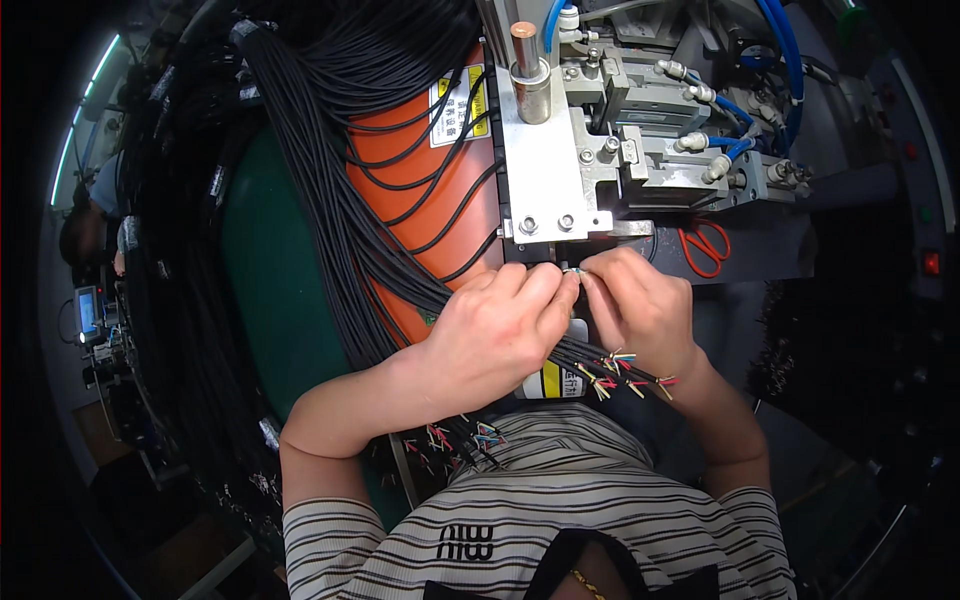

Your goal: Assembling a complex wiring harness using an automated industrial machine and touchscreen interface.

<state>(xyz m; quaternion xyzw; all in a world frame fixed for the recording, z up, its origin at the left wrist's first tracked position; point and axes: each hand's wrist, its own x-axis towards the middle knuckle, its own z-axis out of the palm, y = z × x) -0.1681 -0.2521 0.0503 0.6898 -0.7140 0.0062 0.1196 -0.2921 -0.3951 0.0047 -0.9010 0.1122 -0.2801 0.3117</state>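
My left hand (497, 335) and my right hand (635, 300) meet fingertip to fingertip just under the grey metal press machine (560, 170). Between the fingertips both hands pinch the stripped end of a thin black cable (573, 270), close to the machine's lower jaw. A thick bundle of black cables (340, 190) runs from the upper left under my left hand. Their loose ends with coloured inner wires (625, 372) fan out below my right wrist.
An orange pad (410, 215) and a green surface (275, 290) lie under the cables. Orange-handled scissors (705, 248) lie to the right of the machine. Blue air hoses (775, 70) loop above it. A small bottle with a yellow label (555, 380) stands below my hands.
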